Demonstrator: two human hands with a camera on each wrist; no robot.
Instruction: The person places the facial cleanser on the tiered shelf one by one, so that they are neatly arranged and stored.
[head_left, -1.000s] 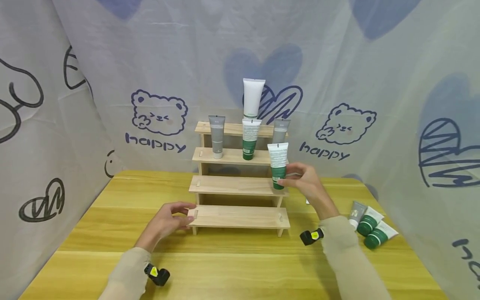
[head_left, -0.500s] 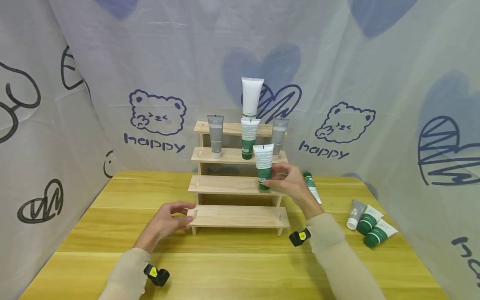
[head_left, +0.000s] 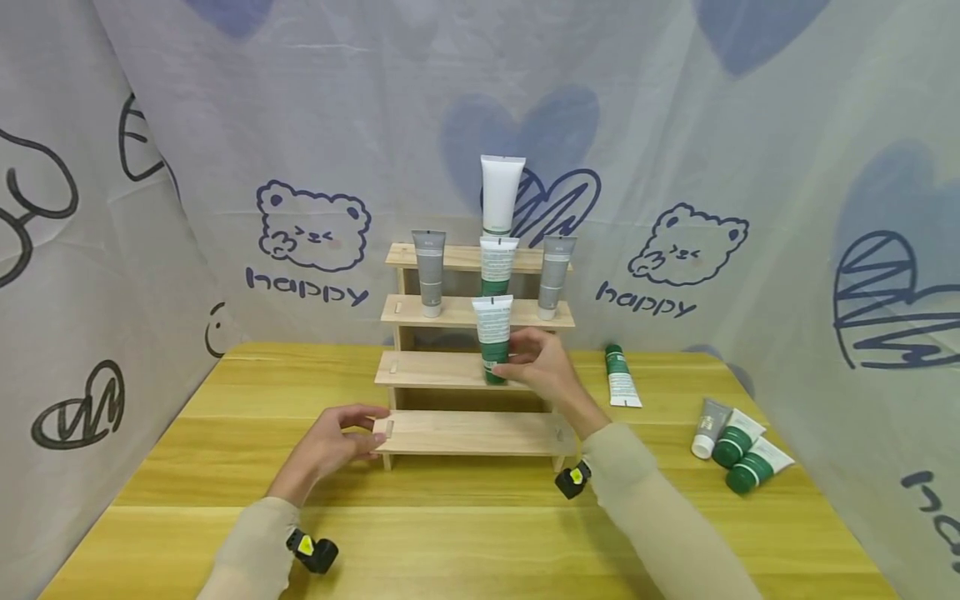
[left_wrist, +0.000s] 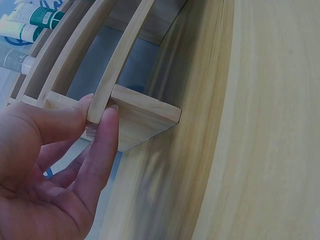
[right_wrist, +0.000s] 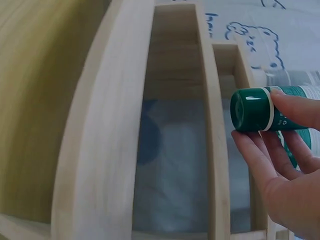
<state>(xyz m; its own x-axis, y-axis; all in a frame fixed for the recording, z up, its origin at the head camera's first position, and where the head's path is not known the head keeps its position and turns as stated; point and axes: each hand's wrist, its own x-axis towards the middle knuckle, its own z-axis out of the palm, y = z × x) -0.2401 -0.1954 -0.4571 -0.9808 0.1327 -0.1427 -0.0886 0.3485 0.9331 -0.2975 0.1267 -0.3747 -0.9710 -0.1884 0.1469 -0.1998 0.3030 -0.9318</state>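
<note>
A stepped wooden display rack stands on the table. My left hand pinches the left end of its lowest board between thumb and fingers, as the left wrist view shows. My right hand holds a green-and-white squeeze tube upright, cap down, at the middle of the second board from the bottom. In the right wrist view its green cap sits close over the board. Behind it are another green-and-white tube, a grey tube on the left and a grey tube on the right.
A large white tube stands on the top board. A green-and-white tube lies right of the rack. Farther right lie a grey tube and two green-and-white tubes. A patterned cloth hangs behind the table.
My right hand has carried the held tube leftward from the right end of the board to its middle. The tube lying behind that arm has come into view. My left hand stays put.
</note>
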